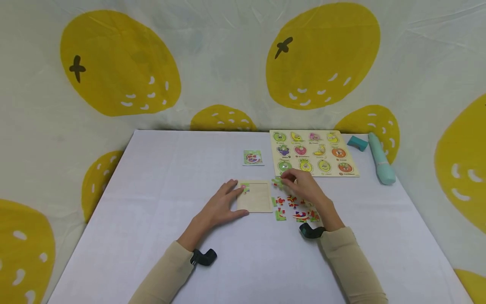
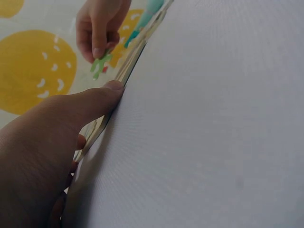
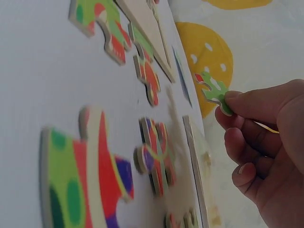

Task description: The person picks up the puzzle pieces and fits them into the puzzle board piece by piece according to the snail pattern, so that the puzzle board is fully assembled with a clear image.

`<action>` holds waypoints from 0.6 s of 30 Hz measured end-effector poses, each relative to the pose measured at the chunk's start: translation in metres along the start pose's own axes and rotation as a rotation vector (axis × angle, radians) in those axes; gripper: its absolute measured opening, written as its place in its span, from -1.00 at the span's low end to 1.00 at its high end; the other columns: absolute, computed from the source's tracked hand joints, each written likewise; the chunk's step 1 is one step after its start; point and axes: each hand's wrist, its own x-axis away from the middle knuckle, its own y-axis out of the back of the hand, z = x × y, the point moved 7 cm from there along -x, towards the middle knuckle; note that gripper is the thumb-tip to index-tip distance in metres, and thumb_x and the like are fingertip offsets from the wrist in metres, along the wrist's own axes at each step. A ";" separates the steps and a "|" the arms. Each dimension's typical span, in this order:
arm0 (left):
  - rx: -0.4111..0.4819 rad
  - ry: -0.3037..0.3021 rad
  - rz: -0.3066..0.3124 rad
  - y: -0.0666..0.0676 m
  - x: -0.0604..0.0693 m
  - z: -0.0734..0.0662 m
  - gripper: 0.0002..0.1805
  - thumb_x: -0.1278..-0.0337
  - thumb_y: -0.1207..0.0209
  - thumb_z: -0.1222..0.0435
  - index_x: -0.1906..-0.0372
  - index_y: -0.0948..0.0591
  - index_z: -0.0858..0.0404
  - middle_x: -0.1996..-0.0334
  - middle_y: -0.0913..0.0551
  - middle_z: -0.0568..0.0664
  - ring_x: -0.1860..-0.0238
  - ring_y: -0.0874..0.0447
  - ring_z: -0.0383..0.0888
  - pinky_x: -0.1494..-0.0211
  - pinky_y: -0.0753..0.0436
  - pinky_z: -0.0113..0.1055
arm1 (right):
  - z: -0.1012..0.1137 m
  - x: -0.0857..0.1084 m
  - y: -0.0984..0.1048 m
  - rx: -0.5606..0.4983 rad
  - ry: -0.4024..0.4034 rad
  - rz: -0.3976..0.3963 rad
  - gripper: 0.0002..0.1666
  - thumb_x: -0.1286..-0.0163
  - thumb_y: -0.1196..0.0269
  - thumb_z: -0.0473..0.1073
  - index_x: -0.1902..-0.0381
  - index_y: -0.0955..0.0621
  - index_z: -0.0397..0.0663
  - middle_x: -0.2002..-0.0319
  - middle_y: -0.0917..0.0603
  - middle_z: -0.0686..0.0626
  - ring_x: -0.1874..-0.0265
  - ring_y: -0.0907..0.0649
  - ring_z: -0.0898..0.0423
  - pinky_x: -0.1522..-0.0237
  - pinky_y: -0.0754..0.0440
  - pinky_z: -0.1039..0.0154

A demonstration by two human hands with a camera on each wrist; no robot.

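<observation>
My right hand (image 1: 306,186) pinches a green jigsaw piece (image 3: 216,91) with a small red patch between thumb and forefinger, held above the table just right of the wooden puzzle tray (image 1: 259,204). My left hand (image 1: 219,205) rests on the tray's left side, its fingers spread and fairly straight. The left thumb (image 2: 102,100) presses along the near edge. One green and pink piece (image 1: 246,188) lies in the tray's upper left corner. Loose pieces (image 3: 90,185) in red, green and purple lie right of the tray, some hidden beneath my right wrist.
A small picture card (image 1: 253,158) of fruit lies behind the tray. Farther right is a fruit board (image 1: 317,159) with knobbed pieces. Beside it are a teal block (image 1: 357,143) and a long mint-coloured object (image 1: 381,160) near the table's right edge.
</observation>
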 end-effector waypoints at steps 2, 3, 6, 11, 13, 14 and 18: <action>0.002 -0.003 -0.006 0.000 0.000 0.000 -0.09 -0.04 -0.33 -0.24 -0.45 -0.42 0.13 -0.52 -0.26 0.09 -0.59 -0.11 0.02 -0.63 -0.16 -0.12 | 0.004 -0.004 -0.004 0.001 0.017 0.003 -0.82 -0.45 -0.27 -0.16 0.08 -0.70 -0.10 0.24 -0.74 -0.02 0.27 -0.61 0.10 0.19 -0.59 0.25; 0.003 -0.005 -0.009 0.000 0.000 0.000 -0.09 -0.03 -0.33 -0.24 -0.45 -0.43 0.13 -0.52 -0.27 0.10 -0.59 -0.12 0.02 -0.63 -0.16 -0.11 | 0.006 -0.006 -0.006 0.000 0.023 0.006 -0.82 -0.44 -0.27 -0.17 0.09 -0.70 -0.11 0.24 -0.74 -0.02 0.28 -0.61 0.11 0.20 -0.59 0.26; 0.001 -0.006 -0.009 0.000 0.000 0.000 -0.09 -0.04 -0.33 -0.24 -0.45 -0.43 0.12 -0.52 -0.27 0.09 -0.59 -0.12 0.02 -0.63 -0.16 -0.11 | 0.011 -0.012 -0.014 0.001 0.027 0.019 -0.83 -0.43 -0.28 -0.16 0.10 -0.71 -0.09 0.25 -0.74 0.00 0.29 -0.61 0.12 0.21 -0.59 0.28; 0.003 0.001 -0.003 0.000 0.000 0.000 -0.08 -0.05 -0.30 -0.26 -0.46 -0.41 0.10 -0.53 -0.25 0.08 -0.60 -0.10 0.01 -0.63 -0.17 -0.11 | 0.017 -0.020 -0.026 0.001 0.029 0.049 -0.83 -0.43 -0.29 -0.15 0.09 -0.72 -0.06 0.25 -0.73 0.01 0.29 -0.59 0.13 0.20 -0.58 0.28; 0.002 -0.002 -0.004 0.000 0.000 0.000 -0.09 -0.05 -0.30 -0.27 -0.46 -0.41 0.10 -0.53 -0.25 0.08 -0.59 -0.11 0.01 -0.63 -0.18 -0.11 | 0.020 -0.021 -0.031 -0.001 0.041 0.059 -0.82 -0.43 -0.28 -0.15 0.08 -0.71 -0.06 0.24 -0.73 0.00 0.30 -0.59 0.13 0.21 -0.58 0.28; 0.000 -0.004 -0.004 0.000 0.000 0.001 -0.09 -0.05 -0.30 -0.26 -0.46 -0.41 0.10 -0.53 -0.25 0.08 -0.59 -0.11 0.01 -0.63 -0.17 -0.11 | 0.022 -0.022 -0.033 -0.001 0.050 0.063 -0.82 -0.44 -0.27 -0.15 0.08 -0.71 -0.07 0.24 -0.73 0.00 0.31 -0.58 0.13 0.22 -0.58 0.28; -0.006 -0.008 0.002 -0.001 -0.001 0.001 -0.09 -0.06 -0.30 -0.27 -0.46 -0.41 0.10 -0.53 -0.25 0.08 -0.59 -0.11 0.01 -0.64 -0.15 -0.14 | 0.027 -0.023 -0.040 -0.011 0.068 0.078 -0.82 -0.46 -0.24 -0.15 0.08 -0.71 -0.04 0.24 -0.74 0.02 0.33 -0.58 0.15 0.24 -0.57 0.28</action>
